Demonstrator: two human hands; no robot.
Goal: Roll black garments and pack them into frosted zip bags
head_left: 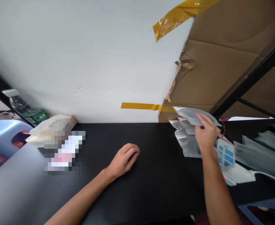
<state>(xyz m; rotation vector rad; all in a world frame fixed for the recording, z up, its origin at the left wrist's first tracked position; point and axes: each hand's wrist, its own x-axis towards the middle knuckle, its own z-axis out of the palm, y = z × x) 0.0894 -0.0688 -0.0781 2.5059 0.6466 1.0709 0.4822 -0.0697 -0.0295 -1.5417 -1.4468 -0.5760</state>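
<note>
My right hand (206,134) pinching top grey pouch (193,115) off stack (186,140) — I'd lift slow, peel single; left hand (124,160) loosely curled, resting on black table (156,187).

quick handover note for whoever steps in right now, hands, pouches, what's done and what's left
Left hand: holds nothing, resting palm down, fingers curled, on the black table.
Right hand: lifted over the pile, gripping one grey pouch by its edge.
Pile of grey pouches: at the table's right rear, below the cardboard.
More grey bags lie farther right, beside a white card with blue squares.
Left side: paper bag and bottle, untouched.
Done: one pouch picked up.
Left: the other pouches remain in the pile; the table in front of the hands holds none.
</note>
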